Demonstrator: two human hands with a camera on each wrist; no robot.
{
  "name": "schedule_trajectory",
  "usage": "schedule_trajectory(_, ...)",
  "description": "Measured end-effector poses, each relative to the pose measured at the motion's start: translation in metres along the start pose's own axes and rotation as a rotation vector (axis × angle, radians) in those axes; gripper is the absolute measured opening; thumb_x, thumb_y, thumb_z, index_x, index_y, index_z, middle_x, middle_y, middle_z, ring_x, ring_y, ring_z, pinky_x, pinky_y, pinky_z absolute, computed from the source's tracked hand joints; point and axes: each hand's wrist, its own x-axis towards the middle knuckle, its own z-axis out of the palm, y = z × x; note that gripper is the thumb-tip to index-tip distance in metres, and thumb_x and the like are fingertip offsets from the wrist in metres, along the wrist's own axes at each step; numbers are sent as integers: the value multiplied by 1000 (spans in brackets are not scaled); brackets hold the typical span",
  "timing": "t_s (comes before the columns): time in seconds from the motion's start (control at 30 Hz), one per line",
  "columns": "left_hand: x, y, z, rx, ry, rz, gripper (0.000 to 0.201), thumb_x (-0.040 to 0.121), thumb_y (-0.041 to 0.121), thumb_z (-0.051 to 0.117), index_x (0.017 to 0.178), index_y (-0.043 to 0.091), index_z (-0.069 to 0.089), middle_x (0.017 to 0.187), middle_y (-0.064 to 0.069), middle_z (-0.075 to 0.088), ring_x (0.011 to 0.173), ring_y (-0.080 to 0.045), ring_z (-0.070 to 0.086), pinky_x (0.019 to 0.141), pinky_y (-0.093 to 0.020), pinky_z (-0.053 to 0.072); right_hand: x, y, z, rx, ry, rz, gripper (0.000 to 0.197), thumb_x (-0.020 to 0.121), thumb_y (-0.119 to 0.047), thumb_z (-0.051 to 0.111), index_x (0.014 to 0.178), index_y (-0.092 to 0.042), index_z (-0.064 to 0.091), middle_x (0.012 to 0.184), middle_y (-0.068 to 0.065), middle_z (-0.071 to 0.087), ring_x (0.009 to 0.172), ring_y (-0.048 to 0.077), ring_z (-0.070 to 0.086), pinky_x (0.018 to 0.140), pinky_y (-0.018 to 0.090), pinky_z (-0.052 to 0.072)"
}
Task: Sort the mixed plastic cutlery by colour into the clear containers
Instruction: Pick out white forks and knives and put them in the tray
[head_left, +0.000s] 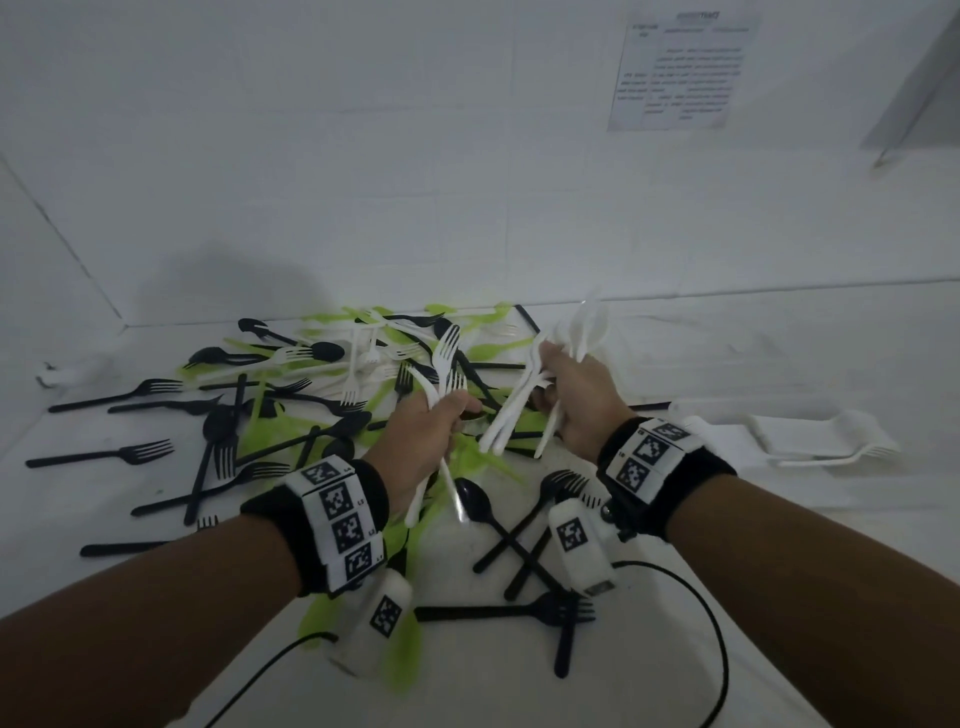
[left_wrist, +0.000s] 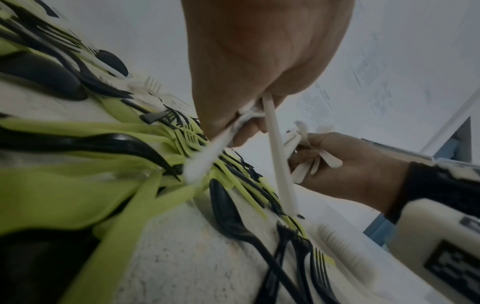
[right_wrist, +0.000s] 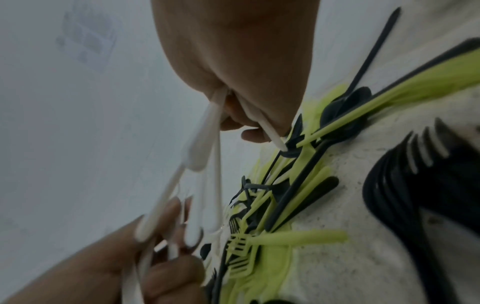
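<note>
Black, green and white plastic cutlery lies in a mixed pile (head_left: 322, 395) on the white table. Above its near right part, my left hand (head_left: 441, 415) grips a few white forks (head_left: 448, 358), tines up and handles hanging below the fist. My right hand (head_left: 558, 384) holds a bigger bundle of white cutlery (head_left: 582, 332) just right of it. In the left wrist view, my left hand (left_wrist: 241, 127) curls round white handles (left_wrist: 279, 164). In the right wrist view, my right hand (right_wrist: 241, 117) clutches white handles (right_wrist: 207, 148).
A clear container (head_left: 789, 426) stands at the right with white cutlery (head_left: 831, 456) in it. Black forks and a spoon (head_left: 524, 540) lie close to my wrists. A black cable (head_left: 719, 639) loops at the near right. A printed sheet (head_left: 680, 67) hangs on the back wall.
</note>
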Motion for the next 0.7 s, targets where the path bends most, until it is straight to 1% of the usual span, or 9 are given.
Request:
schedule_trajectory(0.1,5,4,-1,53,-52,20,31,105,30,53,104,4,70,73,-1,46,52,-11,38,48,-24,34,-9,2,9,-91,-129,-7,23,102,-29,61,96,-7,61,66,2,53,54,14,47,51,26,44)
schedule_trajectory(0.2,3,7,2,124,-191,65,43,106,35,53,95,-6,62,71,-7,46,57,-17,39,53,-28,34,-21,0,19,-62,-249,3,24,104,-24,58,86,-9,62,60,0,57,51,14,51,55,28,44)
schedule_trajectory(0.33,3,14,-6,179,-302,41,36,105,31,55,79,7,59,63,-3,43,50,-13,33,50,-25,28,-25,-6,17,-113,-333,33,26,103,-23,61,87,-2,63,63,7,58,53,19,54,55,30,49)
schedule_trajectory(0.43,2,18,-15,275,-383,38,38,105,32,57,74,10,53,63,-3,42,50,-12,34,49,-23,29,-26,-6,18,-141,-380,44,47,94,-31,71,108,13,63,83,21,53,71,33,48,63,39,44)
schedule_trajectory(0.5,0,19,-19,238,-432,13,36,106,31,56,75,14,51,63,2,42,50,-10,32,50,-22,29,-31,-7,23,-90,-381,62,62,88,-35,75,122,14,57,94,22,51,75,35,45,67,41,44)
schedule_trajectory(0.57,0,21,-21,151,-438,-29,35,106,31,54,79,10,57,66,2,38,51,-10,29,49,-22,27,-30,-6,26,-54,-357,61,53,94,-32,71,121,12,60,90,21,50,71,32,47,67,41,48)
schedule_trajectory(0.6,2,20,-22,98,-413,-62,35,106,31,53,87,4,62,67,1,37,51,-10,28,48,-22,26,-28,-5,26,-46,-335,56,47,97,-30,69,120,10,62,84,19,49,68,29,48,69,42,50)
schedule_trajectory(0.67,7,20,-25,-15,-366,-145,34,107,31,53,109,1,69,66,3,38,52,-9,26,47,-22,23,-21,0,22,-7,-299,57,54,96,-33,70,123,13,59,71,11,44,65,26,45,80,45,47)
schedule_trajectory(0.7,8,21,-26,-58,-367,-185,33,106,30,53,114,3,70,66,3,39,53,-9,25,47,-22,22,-17,2,21,10,-299,61,58,95,-35,71,122,15,57,69,8,42,65,25,44,83,46,46)
